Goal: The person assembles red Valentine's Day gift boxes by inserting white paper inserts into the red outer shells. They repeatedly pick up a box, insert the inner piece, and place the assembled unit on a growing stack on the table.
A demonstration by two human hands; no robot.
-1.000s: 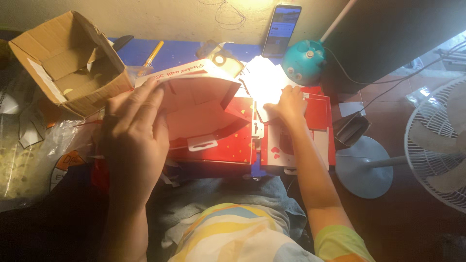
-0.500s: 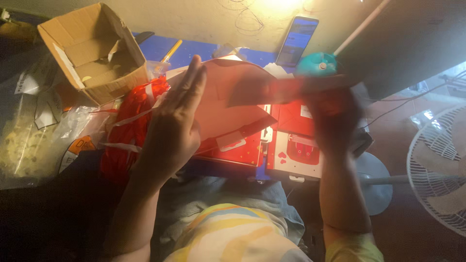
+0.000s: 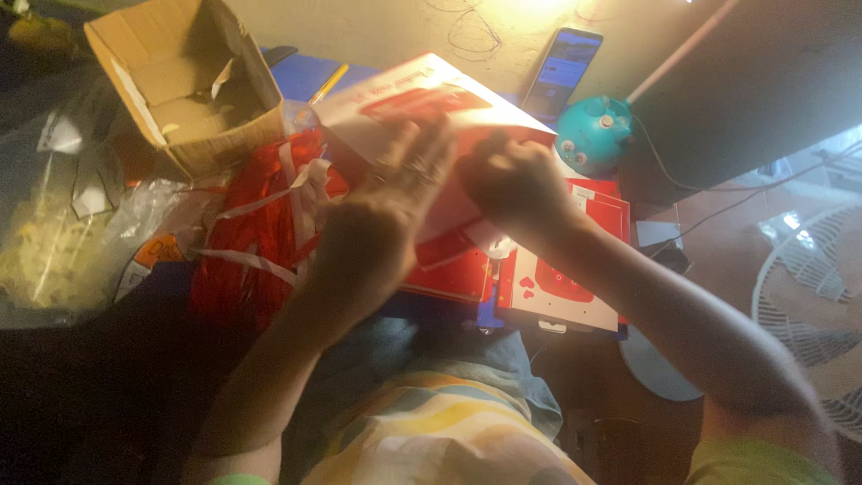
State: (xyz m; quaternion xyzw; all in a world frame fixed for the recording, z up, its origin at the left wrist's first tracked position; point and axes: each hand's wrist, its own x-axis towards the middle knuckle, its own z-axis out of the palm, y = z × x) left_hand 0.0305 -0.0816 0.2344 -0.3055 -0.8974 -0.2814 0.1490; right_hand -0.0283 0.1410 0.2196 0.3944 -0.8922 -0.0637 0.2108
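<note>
A flat white and red cardboard sheet (image 3: 431, 103) is held up in front of me, tilted toward the camera. My left hand (image 3: 382, 224) lies flat against its near face with the fingers spread and pointing up. My right hand (image 3: 512, 180) is closed on the sheet's right lower edge. Under the hands rests a stack of red and white flat box blanks (image 3: 561, 287) on my lap.
An open brown carton (image 3: 184, 85) stands at the upper left, beside clear plastic bags (image 3: 54, 224) and a red foil bundle with white strips (image 3: 256, 224). A phone (image 3: 564, 67), a teal round gadget (image 3: 594, 135), a dark monitor (image 3: 763, 81) and a white fan (image 3: 813, 296) sit to the right.
The sheet has been turned so its white printed face shows. My right hand has come in from the right edge to close on it near my left hand.
</note>
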